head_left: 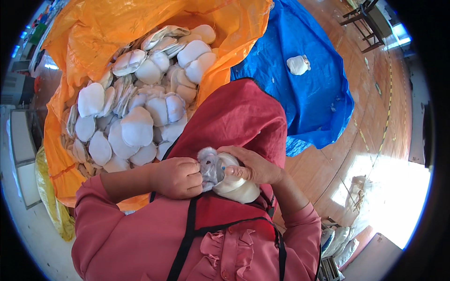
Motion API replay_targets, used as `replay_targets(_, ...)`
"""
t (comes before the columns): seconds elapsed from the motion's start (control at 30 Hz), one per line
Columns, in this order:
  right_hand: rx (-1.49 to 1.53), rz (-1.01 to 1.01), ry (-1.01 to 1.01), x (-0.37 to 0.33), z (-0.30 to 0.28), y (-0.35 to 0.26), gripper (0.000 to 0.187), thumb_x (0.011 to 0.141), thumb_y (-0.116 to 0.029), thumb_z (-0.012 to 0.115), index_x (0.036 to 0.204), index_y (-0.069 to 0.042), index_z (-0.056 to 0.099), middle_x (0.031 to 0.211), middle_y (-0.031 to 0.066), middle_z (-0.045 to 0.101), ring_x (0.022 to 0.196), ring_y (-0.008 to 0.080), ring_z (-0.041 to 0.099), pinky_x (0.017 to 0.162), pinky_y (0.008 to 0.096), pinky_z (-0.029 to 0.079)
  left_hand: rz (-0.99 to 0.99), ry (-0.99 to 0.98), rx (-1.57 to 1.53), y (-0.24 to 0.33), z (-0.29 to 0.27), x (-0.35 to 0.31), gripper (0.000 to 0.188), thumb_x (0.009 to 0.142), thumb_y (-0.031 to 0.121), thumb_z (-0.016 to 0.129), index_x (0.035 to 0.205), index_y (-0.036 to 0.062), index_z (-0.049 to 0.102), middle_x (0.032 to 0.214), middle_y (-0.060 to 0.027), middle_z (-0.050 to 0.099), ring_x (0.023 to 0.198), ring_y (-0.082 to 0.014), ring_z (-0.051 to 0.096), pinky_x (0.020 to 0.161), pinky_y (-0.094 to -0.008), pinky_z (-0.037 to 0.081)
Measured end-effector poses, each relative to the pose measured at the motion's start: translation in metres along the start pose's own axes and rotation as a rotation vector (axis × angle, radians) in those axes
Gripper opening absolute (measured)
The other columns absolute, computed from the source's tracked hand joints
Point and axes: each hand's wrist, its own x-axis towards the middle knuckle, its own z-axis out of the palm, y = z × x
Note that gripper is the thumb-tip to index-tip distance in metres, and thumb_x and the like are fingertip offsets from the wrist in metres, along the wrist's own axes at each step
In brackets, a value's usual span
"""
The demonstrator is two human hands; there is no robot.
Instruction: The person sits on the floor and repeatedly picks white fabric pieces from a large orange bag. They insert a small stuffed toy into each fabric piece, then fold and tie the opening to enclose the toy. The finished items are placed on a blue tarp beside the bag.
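Over my lap I hold a small plush toy with a grey furry head point(210, 167) and a smooth white fabric body point(240, 191). My left hand point(177, 178) is closed at the grey head's edge, its fingertips pinched together against the fur. My right hand point(251, 165) wraps over the white part from the other side, thumb lying across it. A small blue spot shows beside that thumb. What lies under the toy and inside my left fingers is hidden.
Ahead on the left, an orange sack point(140, 16) gapes open, heaped with white padded fabric pieces point(137, 126). A blue sheet point(311, 100) lies to its right, bearing a similar white bundle point(298, 64). My red apron point(229, 117) covers my lap. A chair point(370, 23) stands far right.
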Motion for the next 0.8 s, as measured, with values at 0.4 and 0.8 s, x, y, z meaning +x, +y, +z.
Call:
replay_targets(0.4, 0.566, -0.007, 0.185, -0.018, 0.015, 0.007, 0.039, 0.094, -0.017, 0.071, 0.127, -0.001, 0.056, 0.116, 0.0043, 0.06, 0.111, 0.0131, 0.055, 0.098, 0.0294, 0.044, -0.14, 0.109, 0.137, -0.013, 0.021, -0.004, 0.013, 0.072, 0.013, 0.067, 0.074, 0.0039, 0.059, 0.09, -0.0124, 0.063, 0.087, -0.0303, 0.064, 0.076, -0.039, 0.056)
replay_targets(0.8, -0.06, -0.209, 0.974, 0.021, 0.015, 0.02, 0.028, 0.085, 0.0, 0.07, 0.112, -0.004, 0.063, 0.098, 0.008, 0.06, 0.089, 0.0199, 0.058, 0.08, 0.0306, 0.047, -0.87, 0.435, -0.118, -0.013, 0.021, 0.048, 0.044, 0.084, 0.009, 0.075, 0.122, 0.0016, 0.054, 0.125, -0.0193, 0.055, 0.115, -0.0362, 0.056, 0.099, -0.0416, 0.046)
